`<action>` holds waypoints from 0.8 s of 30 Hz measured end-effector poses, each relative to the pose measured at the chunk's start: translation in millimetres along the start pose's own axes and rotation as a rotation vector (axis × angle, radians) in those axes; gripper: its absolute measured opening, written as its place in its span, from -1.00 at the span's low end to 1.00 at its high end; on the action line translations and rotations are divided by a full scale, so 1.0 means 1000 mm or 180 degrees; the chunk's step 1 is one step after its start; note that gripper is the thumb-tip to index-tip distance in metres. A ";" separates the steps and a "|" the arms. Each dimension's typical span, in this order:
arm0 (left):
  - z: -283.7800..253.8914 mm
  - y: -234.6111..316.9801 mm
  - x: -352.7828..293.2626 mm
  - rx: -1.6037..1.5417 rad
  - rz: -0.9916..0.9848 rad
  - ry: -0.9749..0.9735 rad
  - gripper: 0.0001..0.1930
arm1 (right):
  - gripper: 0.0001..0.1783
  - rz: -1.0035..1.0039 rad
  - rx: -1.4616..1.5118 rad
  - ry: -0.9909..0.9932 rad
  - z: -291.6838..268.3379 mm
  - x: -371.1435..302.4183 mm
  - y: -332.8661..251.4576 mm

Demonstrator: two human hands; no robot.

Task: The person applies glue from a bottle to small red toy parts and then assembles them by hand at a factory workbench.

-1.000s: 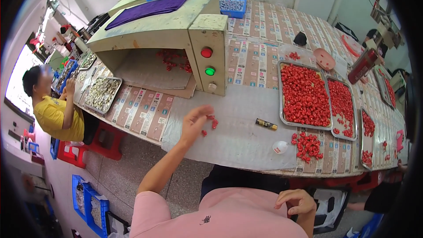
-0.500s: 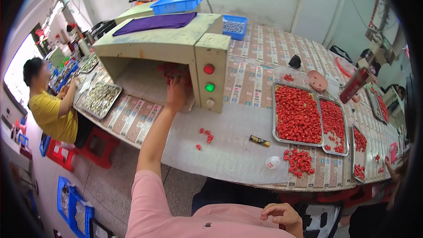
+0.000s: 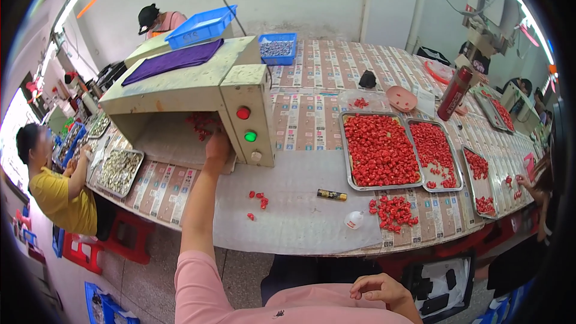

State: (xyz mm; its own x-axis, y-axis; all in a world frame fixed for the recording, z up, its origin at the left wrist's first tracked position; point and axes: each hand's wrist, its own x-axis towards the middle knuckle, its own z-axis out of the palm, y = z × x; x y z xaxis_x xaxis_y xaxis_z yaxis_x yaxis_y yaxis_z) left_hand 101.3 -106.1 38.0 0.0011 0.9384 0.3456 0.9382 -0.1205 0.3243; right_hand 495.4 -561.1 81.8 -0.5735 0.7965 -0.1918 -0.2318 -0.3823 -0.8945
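While the left hand reaches into the opening of the cream metal machine, by the right inner wall, the right hand hangs in front of the pink shirt, its fingers loosely bent and not pressed together. The two hands are well apart. The left fingertips are at the cluster of red pieces inside the opening; whether they pinch any, I cannot tell. On the grey sheet covering part of the bench, a few loose red pieces lie in front of the machine. Farther right on the sheet are a gold-and-black cylinder and, near the sheet's edge, a small white bottle, with a heap of red pieces just beside it. Behind the heap, a large metal tray full of red pieces stands next to a narrower tray that is partly filled. A purple cloth lies on top of the machine, below a blue tray.
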 end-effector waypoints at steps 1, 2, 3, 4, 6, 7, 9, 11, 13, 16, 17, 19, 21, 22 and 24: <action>0.001 -0.012 0.000 0.0199 -0.0166 -0.0192 -0.73 | -0.64 -0.0027 0.0018 -0.0007 -0.002 0.001 0.001; 0.003 -0.022 0.003 0.0396 -0.0331 -0.0386 -0.72 | -0.64 0.0004 -0.0018 -0.0052 -0.004 0.002 0.003; 0.001 -0.017 0.001 0.0403 -0.0282 -0.0418 -0.72 | -0.64 0.0044 -0.0038 -0.0054 -0.004 0.000 0.007; -0.008 -0.007 -0.002 0.0408 -0.0272 -0.0424 -0.71 | -0.64 0.0018 0.0000 -0.0003 -0.004 -0.004 0.010; -0.009 -0.002 -0.004 0.0427 -0.0232 -0.0445 -0.69 | -0.64 0.0071 0.0052 0.0035 -0.005 -0.008 0.017; -0.007 -0.006 -0.003 0.0455 -0.0282 -0.0389 -0.68 | -0.64 0.0054 0.0077 0.0052 -0.006 -0.010 0.019; -0.005 -0.007 -0.004 0.0492 -0.0303 -0.0349 -0.66 | -0.65 0.0011 0.0096 0.0009 -0.007 -0.014 0.023; -0.005 -0.003 -0.005 0.0417 -0.0216 -0.0296 -0.62 | -0.65 -0.0060 0.0126 0.0035 -0.008 -0.017 0.025; -0.005 -0.001 -0.005 0.0427 -0.0217 -0.0303 -0.61 | -0.66 -0.0112 0.0155 0.0028 -0.009 -0.019 0.028; -0.007 -0.002 -0.006 0.0407 -0.0172 -0.0304 -0.57 | -0.67 -0.0011 0.0273 0.0105 -0.012 -0.020 0.030; -0.008 -0.003 -0.006 0.0374 -0.0098 -0.0299 -0.55 | -0.68 -0.0051 0.0319 0.0145 -0.012 -0.020 0.030; -0.008 -0.002 -0.008 0.0374 -0.0181 -0.0296 -0.54 | -0.68 -0.0043 0.0385 0.0132 -0.013 -0.021 0.032; -0.005 -0.001 -0.007 0.0384 -0.0266 -0.0294 -0.53 | -0.69 -0.0154 0.0462 0.0294 -0.014 -0.023 0.035; -0.002 -0.001 -0.005 0.0321 -0.0360 -0.0276 -0.52 | -0.69 -0.0116 0.0484 0.0247 -0.014 -0.023 0.036; 0.003 0.001 -0.004 0.0274 -0.0473 -0.0281 -0.51 | -0.70 -0.0274 0.0549 0.0318 -0.015 -0.023 0.038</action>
State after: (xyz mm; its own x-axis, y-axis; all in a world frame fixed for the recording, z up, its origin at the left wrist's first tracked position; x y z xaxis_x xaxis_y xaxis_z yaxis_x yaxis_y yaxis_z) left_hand 103.7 -109.0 34.0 -0.1130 0.9690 0.2197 0.9564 0.0462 0.2883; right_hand 512.0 -587.0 45.9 -0.4669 0.8689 -0.1645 -0.4125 -0.3785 -0.8286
